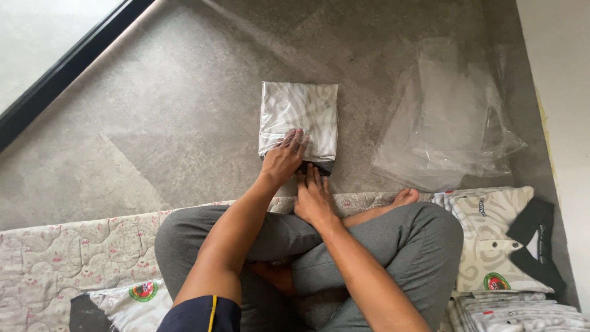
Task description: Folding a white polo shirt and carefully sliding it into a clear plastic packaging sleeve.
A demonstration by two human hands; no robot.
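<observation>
Fingers of left hand (283, 158) flat on bagged garment (299, 120); right hand (313, 198) beside.

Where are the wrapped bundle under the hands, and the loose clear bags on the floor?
wrapped bundle (299, 110), head view, upper middle of its patterned top.
clear bags (445, 123), head view, centre of the crumpled pile.
</observation>
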